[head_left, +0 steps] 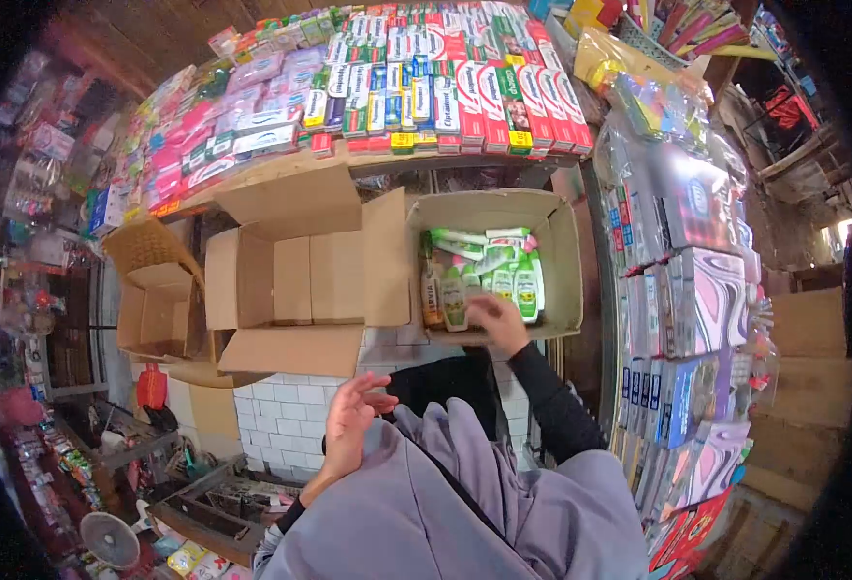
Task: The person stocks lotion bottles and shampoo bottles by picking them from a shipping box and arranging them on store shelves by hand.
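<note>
A: How are the person's arms placed?
B: The right arm, in a black sleeve (556, 411), reaches forward, its right hand (496, 319) over the near edge of the rightmost cardboard box (489, 206). The left hand (351, 416) is raised in front of the body, near the front flap of the middle box (290, 360).
A: And their grip?
B: The left fingers are loosely bent and apart, palm partly showing. The right fingers curl beside the bottles, but blur; I cannot tell whether they grip one.
A: How many things?
B: Three open cardboard boxes stand in a row, the leftmost box (136, 314) smallest. Inside the rightmost are at least six green-and-white bottles (527, 290), overlapping, and one brown bottle (430, 290) against its left wall.
</note>
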The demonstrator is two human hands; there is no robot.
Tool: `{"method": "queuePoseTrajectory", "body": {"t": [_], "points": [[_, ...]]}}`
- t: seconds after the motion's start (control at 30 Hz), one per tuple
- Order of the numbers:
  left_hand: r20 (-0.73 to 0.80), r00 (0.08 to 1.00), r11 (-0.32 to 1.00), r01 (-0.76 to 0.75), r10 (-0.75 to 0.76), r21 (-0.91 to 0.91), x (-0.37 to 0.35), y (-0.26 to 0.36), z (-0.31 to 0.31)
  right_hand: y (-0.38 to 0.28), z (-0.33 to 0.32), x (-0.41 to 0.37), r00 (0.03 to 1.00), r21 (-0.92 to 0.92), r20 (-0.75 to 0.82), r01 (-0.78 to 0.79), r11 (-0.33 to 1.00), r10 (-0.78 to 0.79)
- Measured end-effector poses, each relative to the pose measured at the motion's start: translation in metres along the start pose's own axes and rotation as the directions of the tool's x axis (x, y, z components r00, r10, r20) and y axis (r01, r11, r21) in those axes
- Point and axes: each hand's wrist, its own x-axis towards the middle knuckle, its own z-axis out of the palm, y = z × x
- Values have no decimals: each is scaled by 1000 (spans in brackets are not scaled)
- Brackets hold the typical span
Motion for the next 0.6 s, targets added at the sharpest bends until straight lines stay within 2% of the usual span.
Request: {"method": "queuePoseTrajectory", "body": {"t": [0.03,0.07,0.13,0.23,0.3,0.37,0.43,0.6], "points": [[-4,1000,1000,17,-17,-4,11,-4,8,8,-21,21,988,48,23,-155,987,154],[-30,999,999,44,-44,-20,23,-7,16,37,-32,45,999,73,-9,-34,997,35],[-86,991,994,97,-101,-57,46,-14,32,75,-47,92,973,9,71,-222,975,221],[-159,976,987,136,-148,-79,75,-31,51,107,-34,154,866,38,220,-468,883,450],[-231,956,982,168,-183,-81,92,-33,68,147,-7,194,774,125,260,-620,774,578],[-293,931,973,187,-220,-136,101,-42,73,206,29,229,713,77,303,-680,729,633],[-361,902,968,184,-235,-170,104,-49,77,230,56,253,669,-5,305,-710,704,678],[-481,840,965,180,-253,-193,112,-59,81,254,98,273,676,-411,163,-615,673,718]]}}
